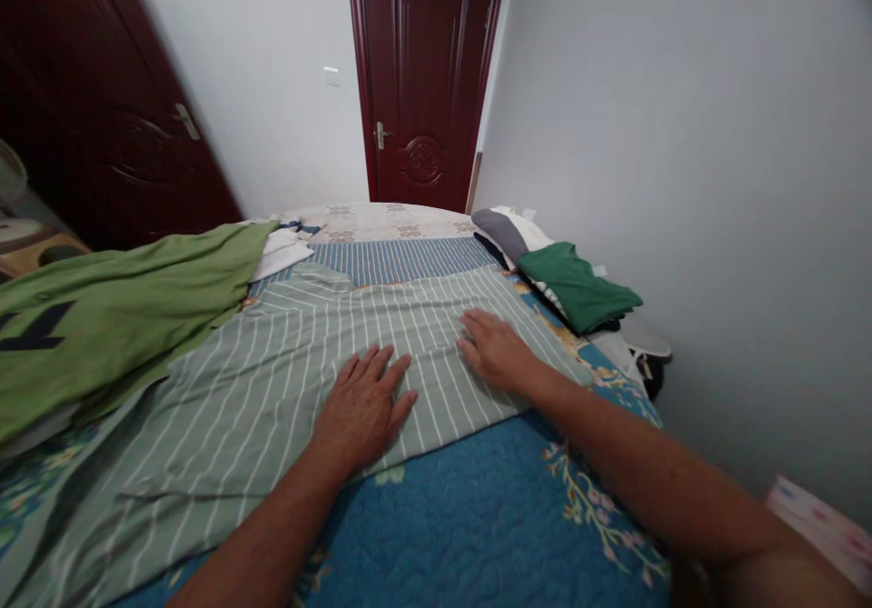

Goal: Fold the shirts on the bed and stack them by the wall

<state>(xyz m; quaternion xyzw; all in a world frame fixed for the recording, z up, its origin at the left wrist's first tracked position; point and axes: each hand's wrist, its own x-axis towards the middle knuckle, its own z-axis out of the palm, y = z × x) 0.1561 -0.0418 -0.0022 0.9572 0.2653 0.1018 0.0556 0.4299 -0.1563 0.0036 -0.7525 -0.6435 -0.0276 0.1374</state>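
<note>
Left hand [364,408] and right hand [496,352] rest on a striped grey-green garment [265,390].

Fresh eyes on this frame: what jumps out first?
The pale green striped garment spread mid-picture over the blue floral quilt, with the left hand and right hand resting on it. Next, the brighter green garment at picture left, and the dark red door at top centre.

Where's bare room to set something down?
Near side: blue quilt between left forearm and right forearm, up to the striped garment. Far end: patterned sheet, between white garment and folded pile. Crowded: green shirt at left, pile at right, left hand and right hand on the striped garment.
</note>
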